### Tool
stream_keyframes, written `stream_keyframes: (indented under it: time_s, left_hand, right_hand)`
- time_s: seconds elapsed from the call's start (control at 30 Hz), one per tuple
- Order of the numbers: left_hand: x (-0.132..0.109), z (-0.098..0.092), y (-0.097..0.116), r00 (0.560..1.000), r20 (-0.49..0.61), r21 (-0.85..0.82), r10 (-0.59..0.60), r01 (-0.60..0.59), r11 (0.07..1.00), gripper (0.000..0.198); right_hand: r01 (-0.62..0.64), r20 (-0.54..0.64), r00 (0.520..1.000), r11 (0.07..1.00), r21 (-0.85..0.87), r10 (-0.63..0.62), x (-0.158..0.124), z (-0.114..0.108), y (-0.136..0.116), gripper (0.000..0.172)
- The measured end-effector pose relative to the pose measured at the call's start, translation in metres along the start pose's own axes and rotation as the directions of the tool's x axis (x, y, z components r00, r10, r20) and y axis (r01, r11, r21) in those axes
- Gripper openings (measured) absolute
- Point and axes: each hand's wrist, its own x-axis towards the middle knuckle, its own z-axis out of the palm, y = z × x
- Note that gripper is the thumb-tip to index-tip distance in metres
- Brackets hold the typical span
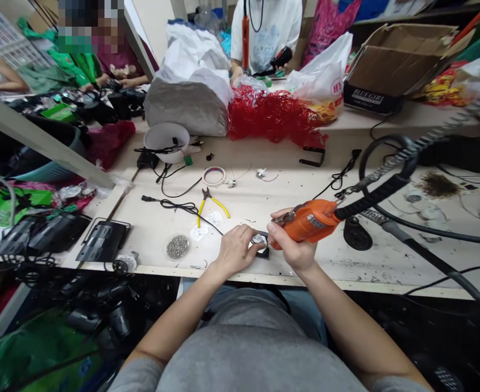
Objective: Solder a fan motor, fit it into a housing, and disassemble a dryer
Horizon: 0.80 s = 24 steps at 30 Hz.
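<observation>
My right hand is wrapped round an orange electric screwdriver, whose cable runs off to the upper right. Its tip is hard to make out beside a small black housing with a round white and silver piece in it. The fingers of my left hand press on this housing and hold it against the bench. To the left stands a round dish of small metal screws. Yellow-handled cutters lie open behind my left hand, near white cut-out pieces.
A tape roll, a white bowl and black cords lie farther back. Red netting and a cardboard box stand beyond. A black round part sits at right, black housings at left. Other people work opposite.
</observation>
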Motion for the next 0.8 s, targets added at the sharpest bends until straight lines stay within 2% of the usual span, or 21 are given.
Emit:
stream_keyframes:
  time_s: [0.1,0.2,0.3,0.37,0.43,0.5,0.57,0.67,0.8]
  left_hand:
    - [0.0,-0.001,0.0,1.0,-0.002,-0.025,-0.024,0.024,0.999,0.022]
    - [0.0,-0.006,-0.002,1.0,0.018,-0.093,-0.001,0.002,0.996,0.021]
    - [-0.001,-0.01,-0.006,0.999,0.026,-0.209,0.026,-0.02,0.978,0.033]
    - [-0.003,-0.009,-0.008,0.999,0.042,-0.275,0.019,-0.007,0.961,0.042]
    - [-0.006,-0.005,-0.008,0.998,0.061,-0.311,-0.002,0.02,0.95,0.049]
    - [-0.008,0.0,-0.005,0.998,0.053,-0.317,-0.045,0.06,0.947,0.052]
    - [-0.009,0.005,-0.001,0.993,0.015,-0.303,-0.116,0.115,0.946,0.05]
    - [-0.01,0.011,0.005,0.976,-0.039,-0.291,-0.215,0.195,0.937,0.047]
    - [-0.008,0.01,0.009,0.958,-0.032,-0.309,-0.286,0.263,0.914,0.046]
  right_hand:
    - [-0.011,0.018,1.0,1.0,-0.022,0.011,0.001,0.001,-0.001,0.023]
    - [-0.008,0.012,1.0,1.0,-0.01,0.008,0.001,0.0,0.0,0.025]
    - [0.004,0.002,1.0,1.0,0.007,-0.004,0.001,-0.002,0.0,0.029]
    - [0.035,0.025,0.999,0.999,0.04,-0.036,0.002,-0.005,-0.002,0.039]
    - [0.052,0.071,0.996,0.995,0.089,-0.058,0.006,-0.007,-0.006,0.058]
    - [0.027,0.119,0.992,0.991,0.135,-0.043,0.011,-0.009,-0.012,0.078]
    - [-0.01,0.131,0.991,0.984,0.179,-0.013,0.016,-0.01,-0.016,0.086]
    - [-0.018,0.094,0.996,0.966,0.257,-0.006,0.019,-0.01,-0.015,0.081]
    - [-0.017,0.041,0.999,0.945,0.325,0.004,0.017,-0.006,-0.004,0.081]
